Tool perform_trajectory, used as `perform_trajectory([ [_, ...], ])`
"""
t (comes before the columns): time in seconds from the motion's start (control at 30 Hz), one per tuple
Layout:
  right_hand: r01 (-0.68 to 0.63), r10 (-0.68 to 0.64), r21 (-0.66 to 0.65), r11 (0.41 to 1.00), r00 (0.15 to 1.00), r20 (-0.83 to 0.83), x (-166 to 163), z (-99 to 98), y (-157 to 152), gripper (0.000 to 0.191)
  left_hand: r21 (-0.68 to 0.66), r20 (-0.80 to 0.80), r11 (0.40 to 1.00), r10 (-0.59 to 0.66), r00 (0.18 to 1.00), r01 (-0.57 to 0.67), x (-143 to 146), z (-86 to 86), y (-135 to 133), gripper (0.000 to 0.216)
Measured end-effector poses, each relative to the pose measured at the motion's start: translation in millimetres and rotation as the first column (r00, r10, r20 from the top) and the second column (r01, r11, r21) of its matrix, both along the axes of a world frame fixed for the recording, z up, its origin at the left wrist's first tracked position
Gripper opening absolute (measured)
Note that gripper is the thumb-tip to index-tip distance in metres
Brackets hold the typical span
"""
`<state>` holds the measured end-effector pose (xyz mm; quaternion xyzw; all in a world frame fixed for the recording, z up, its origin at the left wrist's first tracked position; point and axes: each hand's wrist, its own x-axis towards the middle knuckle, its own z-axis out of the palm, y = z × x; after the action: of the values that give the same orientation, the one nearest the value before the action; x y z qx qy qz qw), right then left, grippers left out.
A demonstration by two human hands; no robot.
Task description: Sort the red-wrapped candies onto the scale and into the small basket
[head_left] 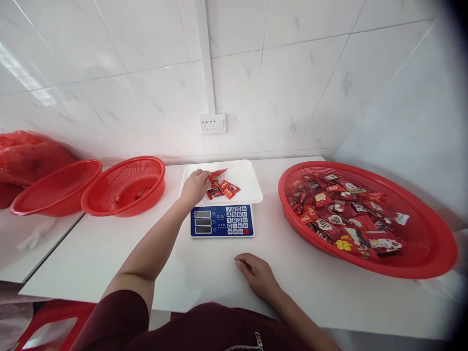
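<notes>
My left hand [196, 186] reaches over the white weighing plate [249, 181] of a digital scale. Its fingers are closed on a small red candy packet [218, 173] at the left of a little pile. Beside that lie other red packets [229, 189] on the plate. Below the plate is the scale's blue keypad and display panel [221, 221]; its digits are too small to read. My right hand [259, 276] rests on the white table in front of the scale, fingers curled in a loose fist with nothing visible in them.
At right stands a large red basket [435, 248] with many assorted packets. Left of the scale is a red basket [109, 195] with a few pieces in it, then another red basket [54, 195] and a red plastic bag [31, 156]. A wall socket [213, 124] sits behind.
</notes>
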<state>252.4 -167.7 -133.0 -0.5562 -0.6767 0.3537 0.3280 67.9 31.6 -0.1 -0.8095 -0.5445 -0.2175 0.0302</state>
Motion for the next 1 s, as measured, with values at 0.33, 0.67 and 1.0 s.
perform_trajectory([
  [0.33,-0.003,0.003,0.000,1.000,1.000,-0.001,-1,0.2,0,0.028,-0.029,0.022,0.994,-0.108,0.994,0.108,-20,-19.7,-12,0.032],
  [0.67,0.011,-0.012,-0.017,1.000,1.000,-0.024,-1,9.2,-2,0.024,0.051,-0.002,0.991,-0.122,0.993,0.122,-11,-26.1,4,0.035],
  [1.0,0.012,-0.013,-0.019,1.000,1.000,-0.011,-1,10.5,-2,0.024,0.095,-0.066,0.995,0.019,0.998,-0.012,-11,-22.6,9,0.042],
])
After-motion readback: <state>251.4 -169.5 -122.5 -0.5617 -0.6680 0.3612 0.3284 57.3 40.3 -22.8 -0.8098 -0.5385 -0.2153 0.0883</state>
